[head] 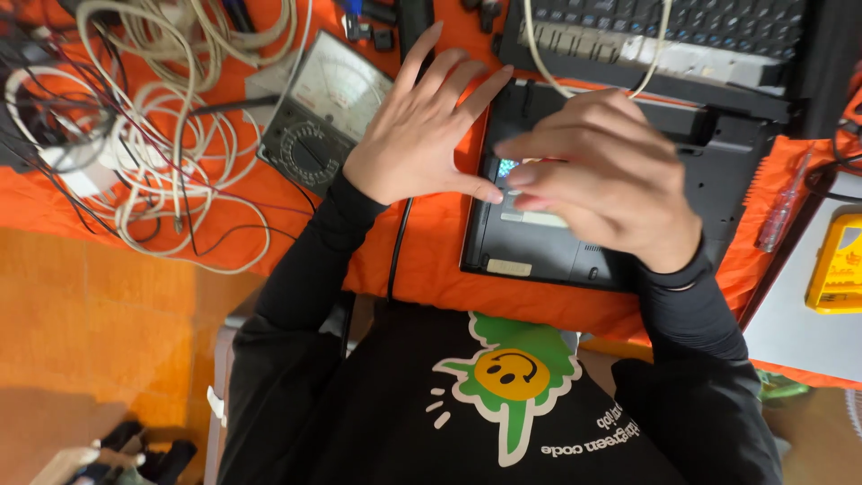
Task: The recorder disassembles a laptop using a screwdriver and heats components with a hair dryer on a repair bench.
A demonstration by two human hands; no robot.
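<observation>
Two bare hands work over a black laptop base (628, 162) lying on an orange table cover (422, 260). Left hand (429, 130) is flat and spread, fingers apart and holding nothing, its palm over the cover at the base's left edge and its thumb tip resting on the casing. Right hand (600, 180) hovers over the middle of the base with fingers drawn close together and pointing left (motion blur hides whether the tips pinch anything, so I cannot tell). Between thumb and fingertips shows a small open bay with a silvery part. An analog multimeter (325, 108) lies just left of the left hand, beside a tangle of white cables (171, 135). Beyond the base sits a black keyboard (664, 27). Near the right edge lie a clear-handled screwdriver (783, 208) and a yellow device (837, 262).
</observation>
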